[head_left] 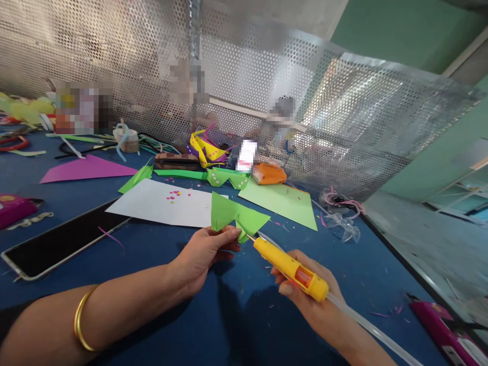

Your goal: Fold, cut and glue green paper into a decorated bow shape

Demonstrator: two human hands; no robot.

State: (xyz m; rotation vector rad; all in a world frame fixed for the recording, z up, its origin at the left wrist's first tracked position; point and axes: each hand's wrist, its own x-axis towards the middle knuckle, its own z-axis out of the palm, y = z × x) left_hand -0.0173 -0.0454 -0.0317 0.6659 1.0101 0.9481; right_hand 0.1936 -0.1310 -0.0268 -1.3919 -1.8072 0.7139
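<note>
Between the thumb and fingers of my left hand (208,251) is a green paper mask (229,211), held upright above the table with a folded piece at its middle. My right hand (312,290) grips a yellow glue gun (284,262), with a long clear glue stick (373,333) running out of its back end. The gun's metal tip points at the mask's lower middle, close to my left thumb; I cannot tell whether it touches the paper. Beyond the mask lies a finished-looking green mask (227,179) with pale dots and a band.
White paper (152,203) bearing small pink squares lies behind my left hand, overlapping a dark phone (72,236). Pale green paper (280,201), an orange pouch (270,174), a yellow mask (206,147) and purple paper (89,169) lie farther back. A perforated screen (251,66) stands behind.
</note>
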